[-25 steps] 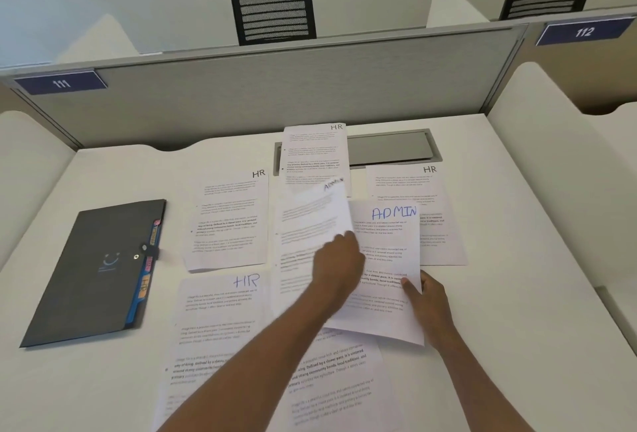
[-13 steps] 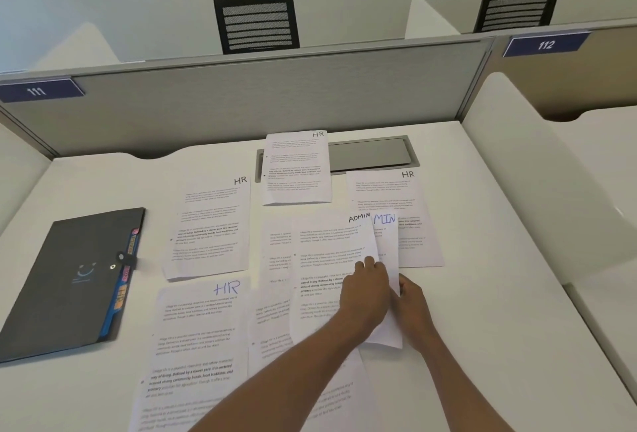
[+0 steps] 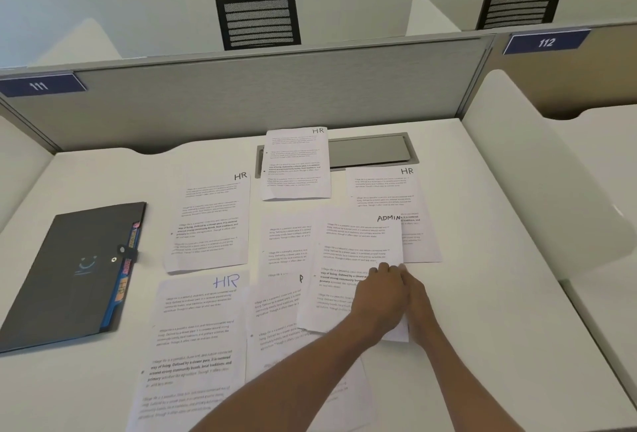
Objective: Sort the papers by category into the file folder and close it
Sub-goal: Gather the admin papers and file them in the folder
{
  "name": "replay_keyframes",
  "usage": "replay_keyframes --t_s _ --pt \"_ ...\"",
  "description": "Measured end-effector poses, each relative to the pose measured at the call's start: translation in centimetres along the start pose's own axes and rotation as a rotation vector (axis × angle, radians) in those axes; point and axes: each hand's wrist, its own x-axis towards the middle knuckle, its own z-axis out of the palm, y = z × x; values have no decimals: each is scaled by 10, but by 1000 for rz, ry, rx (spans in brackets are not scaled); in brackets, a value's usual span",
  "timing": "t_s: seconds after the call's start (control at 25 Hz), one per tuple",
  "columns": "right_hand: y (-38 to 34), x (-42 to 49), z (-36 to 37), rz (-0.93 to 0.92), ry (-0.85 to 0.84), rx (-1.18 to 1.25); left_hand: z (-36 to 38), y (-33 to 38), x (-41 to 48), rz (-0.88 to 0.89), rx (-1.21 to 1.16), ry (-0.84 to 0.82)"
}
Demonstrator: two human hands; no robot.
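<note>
**ADMIN sheet: right of centre, under both hands**

Location: the ADMIN sheet (image 3: pixel 356 255) lay on the desk (image 3: pixel 510 311), right of centre. Its far corner overlapped an HR sheet (image 3: pixel 413 190), and its left side overlapped unmarked pages. At least one more sheet showed beneath its near right corner. The folder (image 3: pixel 79 269) lay well apart at the desk's left side, dark, with its strap snapped over the flap.

Grip: the left hand (image 3: pixel 379 297) sat on the sheet's right edge with its fingers curled over the edge, apparently pinching the paper. The right hand (image 3: pixel 418 304) was tucked just beside it, touching it. Its fingers were hidden, so its hold could not be told.

Handling, as judged: very light, limp and slick against the sheets below. It would crease easily and droop if lifted by one corner.

Best hold: along the long right edge, thumb on top and fingers beneath, with the other hand steadying the pile so the sheets underneath do not slide.
</note>
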Motion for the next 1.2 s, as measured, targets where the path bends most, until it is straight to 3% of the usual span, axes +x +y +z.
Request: replay_keyframes --t_s 0.16,0.36,0.48,0.6,0.68,1.2 --pt "3 4 -7 -34 13 -122 1 -10 -10 -31 -192 -2" --pt "2 -1 -27 -88 79 -62 -15 -77 -48 -146 -430 200" --pt "5 -17 -41 -105 71 -82 -36 -149 -74 -364 -295 243" --pt "12 -29 -45 -108 37 -91 -53 -205 -95 -505 8 74" --pt "16 -31 -44 -103 25 -98 -57 -222 -103 -546 76 -19" --pt "26 -40 -34 -111 9 -149 -53 -243 -103 -582 -58 40"
